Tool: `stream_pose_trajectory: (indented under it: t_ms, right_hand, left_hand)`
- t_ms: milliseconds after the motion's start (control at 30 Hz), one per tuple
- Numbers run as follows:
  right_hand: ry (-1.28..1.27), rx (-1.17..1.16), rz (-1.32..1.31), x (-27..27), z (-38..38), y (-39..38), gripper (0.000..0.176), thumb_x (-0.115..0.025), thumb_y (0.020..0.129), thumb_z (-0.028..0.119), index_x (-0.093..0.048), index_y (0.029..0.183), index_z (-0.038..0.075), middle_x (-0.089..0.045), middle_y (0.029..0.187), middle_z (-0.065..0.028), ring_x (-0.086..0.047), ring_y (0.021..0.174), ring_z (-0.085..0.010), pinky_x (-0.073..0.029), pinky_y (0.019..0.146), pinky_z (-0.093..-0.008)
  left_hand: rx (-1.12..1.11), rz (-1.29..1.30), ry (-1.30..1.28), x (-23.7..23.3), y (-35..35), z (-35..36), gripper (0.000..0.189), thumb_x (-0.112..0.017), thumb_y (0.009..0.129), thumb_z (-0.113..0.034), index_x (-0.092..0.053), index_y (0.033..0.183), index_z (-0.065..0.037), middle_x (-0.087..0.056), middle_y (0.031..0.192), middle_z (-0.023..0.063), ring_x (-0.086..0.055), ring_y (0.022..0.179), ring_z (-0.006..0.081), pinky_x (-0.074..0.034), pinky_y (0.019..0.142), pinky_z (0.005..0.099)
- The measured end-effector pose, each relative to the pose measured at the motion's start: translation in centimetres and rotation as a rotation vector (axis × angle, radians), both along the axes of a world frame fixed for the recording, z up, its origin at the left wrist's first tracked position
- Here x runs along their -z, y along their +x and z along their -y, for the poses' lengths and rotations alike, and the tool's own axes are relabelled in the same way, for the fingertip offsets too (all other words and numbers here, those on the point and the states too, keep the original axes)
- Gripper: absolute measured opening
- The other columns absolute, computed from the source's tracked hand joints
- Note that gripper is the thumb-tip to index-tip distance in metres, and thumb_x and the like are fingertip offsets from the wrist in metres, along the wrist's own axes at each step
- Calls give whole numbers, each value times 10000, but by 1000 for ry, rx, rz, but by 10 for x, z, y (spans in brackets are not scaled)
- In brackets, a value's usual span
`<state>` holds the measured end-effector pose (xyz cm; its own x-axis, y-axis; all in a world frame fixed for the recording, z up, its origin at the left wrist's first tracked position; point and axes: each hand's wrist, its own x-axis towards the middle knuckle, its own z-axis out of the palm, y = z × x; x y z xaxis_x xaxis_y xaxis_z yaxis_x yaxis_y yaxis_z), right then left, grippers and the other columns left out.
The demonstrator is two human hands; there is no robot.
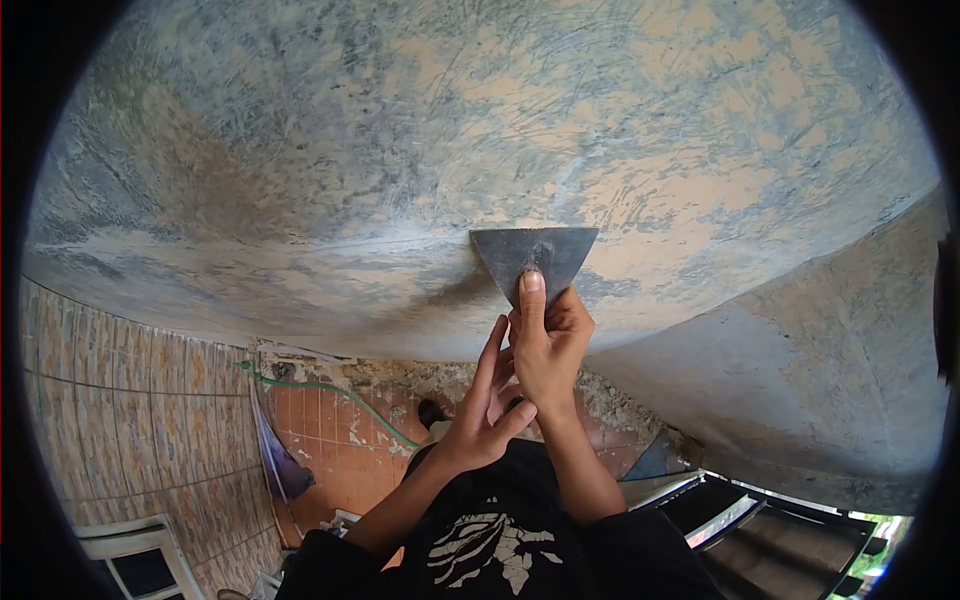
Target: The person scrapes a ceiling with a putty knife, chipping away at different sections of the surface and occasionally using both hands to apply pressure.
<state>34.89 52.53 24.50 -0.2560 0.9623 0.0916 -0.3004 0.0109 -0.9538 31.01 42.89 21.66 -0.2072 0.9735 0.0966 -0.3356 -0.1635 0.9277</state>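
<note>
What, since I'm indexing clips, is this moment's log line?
right hand: grips scraper, thumb on its face | scraper edge: at patchy wall | left hand: open, beside right hand

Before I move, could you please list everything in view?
Scraper: one, dark grey, centre
Main wall: one, mottled grey and tan, ahead
Side wall: one, greyish, right
Patterned wall: one, brownish, left
Floor tiles: several, reddish, below
Hose: one, green, over tiles
Bundle: one, purple, left
Unclear item: one, blue, near side wall
Window frame: one, white, lower left
Panels: at least two, dark, lower right
Shoe: one, dark, below
Shirt: one, black, bottom
Left hand: one, bare, by right wrist
Right hand: one, bare, holding scraper
</note>
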Motion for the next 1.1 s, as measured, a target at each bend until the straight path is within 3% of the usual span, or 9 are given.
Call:
stream_pose_trajectory:
  t_ms: [167, 267, 400, 467, 700, 767, 867, 1033, 1100]
  right_hand:
    - [-2, 14, -21, -6, 6, -4, 252, -552, 939, 199, -523, 748, 36, -472, 596, 59, -364, 538, 1, -284, 457, -186]
    - [-14, 11, 17, -7, 5, -4, 248, -563, 933, 206, -545, 770, 20, -485, 614, 56, -376, 565, 0, -299, 476, -187]
    - [-19, -3, -13, -8, 5, -5, 276, -541, 944, 210, -490, 724, 52, -433, 561, 66, -335, 495, 8, -268, 420, -182]
    - [-33, 9, -25, -13, 6, -10, 276, -539, 945, 213, -490, 727, 51, -434, 561, 66, -337, 495, 9, -270, 418, -182]
    - [-82, 14, -41, -19, 10, -10, 277, -536, 946, 225, -484, 731, 57, -444, 557, 61, -360, 478, 5, -311, 414, -178]
    - [-97, 29, -23, -18, 9, -9, 281, -538, 944, 229, -481, 729, 58, -444, 557, 58, -364, 474, 3, -318, 415, -177]
    - [-100, -36, -88, -18, 9, -6, 273, -539, 943, 237, -499, 746, 53, -462, 577, 56, -378, 476, 4, -324, 418, -172]
    - [-99, 5, 0, -19, 14, -11, 288, -540, 943, 238, -489, 728, 53, -478, 591, 51, -391, 487, 5, -322, 416, -174]
    - [-161, -16, -72, -24, 14, -13, 240, -563, 930, 221, -531, 783, 34, -486, 588, 51, -386, 484, -2, -291, 421, -183]
  left_hand:
    - [5, -185, 66, 2, -1, 2, 995, -646, 846, -234, 128, 1426, 3, -146, 1457, 257, -293, 1332, 286, -351, 1021, 370]
    - [-78, -403, 0, 2, 4, 4, 1023, -670, 822, -299, 75, 1400, 100, -118, 1459, 282, -357, 1290, 294, -432, 943, 327]
    - [-65, -430, -12, -4, 4, 2, 996, -653, 829, -294, 57, 1401, 105, -124, 1452, 294, -383, 1267, 291, -425, 944, 335]
    - [-104, -584, 17, -2, 4, 3, 948, -618, 848, -285, 43, 1400, 113, -156, 1435, 309, -410, 1238, 292, -416, 944, 339]
    - [-129, -617, -11, -2, 6, 2, 899, -590, 861, -286, 7, 1398, 117, -214, 1406, 313, -435, 1211, 304, -412, 941, 341]
    - [-57, -479, -78, -3, 9, 7, 888, -543, 869, -249, 79, 1400, 98, -143, 1435, 265, -221, 1346, 286, -233, 1078, 364]
    - [4, -387, -163, -25, 6, 6, 873, -531, 870, -242, 72, 1399, 103, -143, 1435, 274, -223, 1345, 297, -227, 1080, 369]
    - [-93, -473, -142, -15, 9, 9, 855, -519, 869, -216, 73, 1408, 84, -199, 1409, 272, -288, 1313, 287, -263, 1060, 362]
    - [-76, -383, -79, -21, 9, 10, 850, -511, 873, -218, 79, 1409, 79, -201, 1407, 267, -299, 1306, 292, -261, 1061, 365]
